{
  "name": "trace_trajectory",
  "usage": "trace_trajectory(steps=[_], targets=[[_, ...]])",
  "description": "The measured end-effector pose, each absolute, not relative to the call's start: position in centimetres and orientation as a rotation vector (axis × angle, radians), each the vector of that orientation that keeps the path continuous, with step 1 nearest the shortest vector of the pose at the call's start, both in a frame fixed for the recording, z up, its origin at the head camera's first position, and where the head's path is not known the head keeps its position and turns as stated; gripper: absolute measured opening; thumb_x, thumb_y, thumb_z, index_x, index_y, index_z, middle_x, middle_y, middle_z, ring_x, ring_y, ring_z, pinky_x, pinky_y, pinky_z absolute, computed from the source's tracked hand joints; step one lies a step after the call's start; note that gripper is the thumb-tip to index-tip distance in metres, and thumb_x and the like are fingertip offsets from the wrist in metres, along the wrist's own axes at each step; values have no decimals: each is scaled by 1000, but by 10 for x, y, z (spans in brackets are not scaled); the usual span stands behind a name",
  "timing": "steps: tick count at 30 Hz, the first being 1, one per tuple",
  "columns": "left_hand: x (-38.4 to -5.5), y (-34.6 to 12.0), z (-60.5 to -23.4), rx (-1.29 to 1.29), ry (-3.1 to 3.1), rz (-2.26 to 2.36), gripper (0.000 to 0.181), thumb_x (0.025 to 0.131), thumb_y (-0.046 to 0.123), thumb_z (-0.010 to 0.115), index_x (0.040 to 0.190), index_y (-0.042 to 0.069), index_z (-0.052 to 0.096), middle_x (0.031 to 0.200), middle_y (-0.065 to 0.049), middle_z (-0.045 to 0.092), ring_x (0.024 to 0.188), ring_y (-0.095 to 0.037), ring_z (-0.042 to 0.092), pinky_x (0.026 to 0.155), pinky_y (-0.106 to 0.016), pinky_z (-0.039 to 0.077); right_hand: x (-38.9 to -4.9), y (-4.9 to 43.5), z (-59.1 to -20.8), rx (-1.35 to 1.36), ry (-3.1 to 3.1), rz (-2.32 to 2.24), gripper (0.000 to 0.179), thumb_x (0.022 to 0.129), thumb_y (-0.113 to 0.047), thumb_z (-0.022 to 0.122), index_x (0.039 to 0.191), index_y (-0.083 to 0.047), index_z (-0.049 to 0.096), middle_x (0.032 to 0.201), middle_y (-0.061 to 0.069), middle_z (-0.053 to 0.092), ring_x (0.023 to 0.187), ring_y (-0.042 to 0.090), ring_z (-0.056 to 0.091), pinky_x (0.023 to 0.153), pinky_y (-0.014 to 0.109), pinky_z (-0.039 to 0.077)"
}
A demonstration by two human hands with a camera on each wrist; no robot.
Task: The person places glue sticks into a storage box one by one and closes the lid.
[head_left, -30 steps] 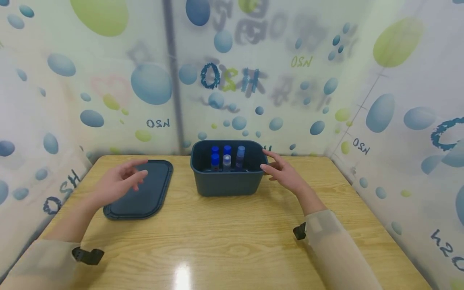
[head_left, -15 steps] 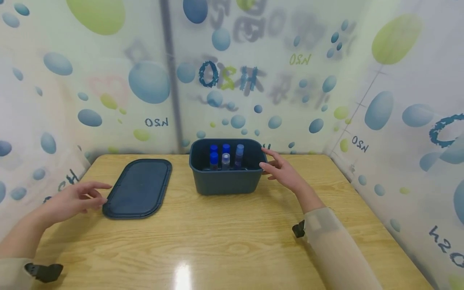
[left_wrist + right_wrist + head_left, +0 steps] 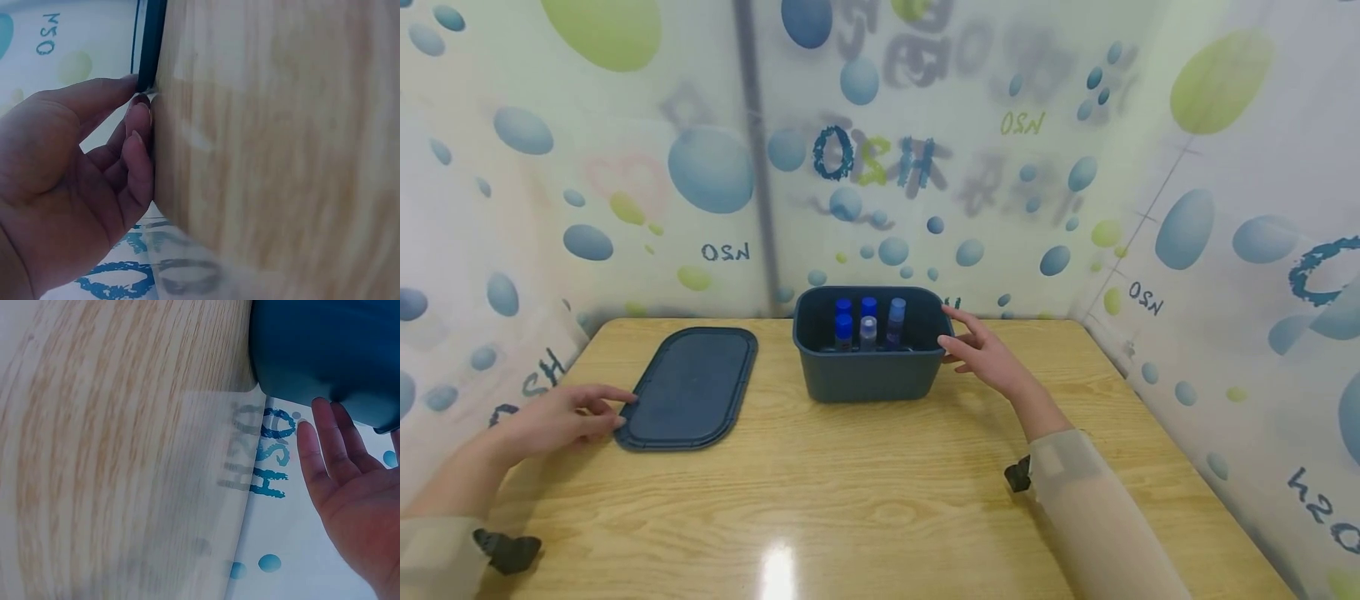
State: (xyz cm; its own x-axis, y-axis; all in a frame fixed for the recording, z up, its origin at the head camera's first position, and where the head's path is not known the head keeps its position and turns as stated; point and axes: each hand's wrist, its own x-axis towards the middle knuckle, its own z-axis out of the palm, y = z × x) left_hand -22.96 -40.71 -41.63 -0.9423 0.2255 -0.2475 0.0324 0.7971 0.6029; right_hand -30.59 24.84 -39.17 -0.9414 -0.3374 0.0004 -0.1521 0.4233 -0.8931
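Observation:
On the left of the table, in the head view, a flat dark blue lid (image 3: 688, 392) lies with rounded corners. My left hand (image 3: 559, 423) pinches its near left edge between thumb and index finger; the other fingers curl in close to the tabletop in the left wrist view. A dark blue plastic bin (image 3: 868, 379) stands at the back middle. Upright inside it are several small tubes, some with a blue cap (image 3: 844, 323), one with a clear cap (image 3: 868, 325). My right hand (image 3: 988, 354) rests against the bin's right end, its fingers (image 3: 328, 434) nearly straight on the outer wall.
The wooden table (image 3: 865, 492) reaches up to a patterned back curtain (image 3: 880, 208), with patterned side walls left and right. A black strap piece (image 3: 508, 550) hangs at the left wrist, another strap piece (image 3: 1018, 475) at the right.
My left hand has come down and left from above the lid, then in against its left edge. The right hand, bin and lid stay in place.

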Motion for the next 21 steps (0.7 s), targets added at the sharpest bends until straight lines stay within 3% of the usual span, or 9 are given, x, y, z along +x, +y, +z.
trace_trajectory(steps=[8, 21], targets=[[-233, -406, -422, 148, 2703, 908, 44, 113, 18, 62, 152, -2, 59, 102, -7, 71, 69, -16, 61, 59, -31, 49, -305, 248, -393, -439, 2502, -1541, 69, 114, -48, 58, 175, -40, 27, 159, 27, 56, 133, 48, 67, 110, 63, 55], [-234, -409, -421, 126, 2877, 771, 43, 108, 13, 62, 148, -4, 62, 115, -23, 71, 83, -21, 65, 62, -32, 49, -304, 247, -394, -445, 2498, -1552, 68, 114, -48, 57, 175, -41, 26, 160, 26, 55, 133, 44, 69, 110, 62, 55]])
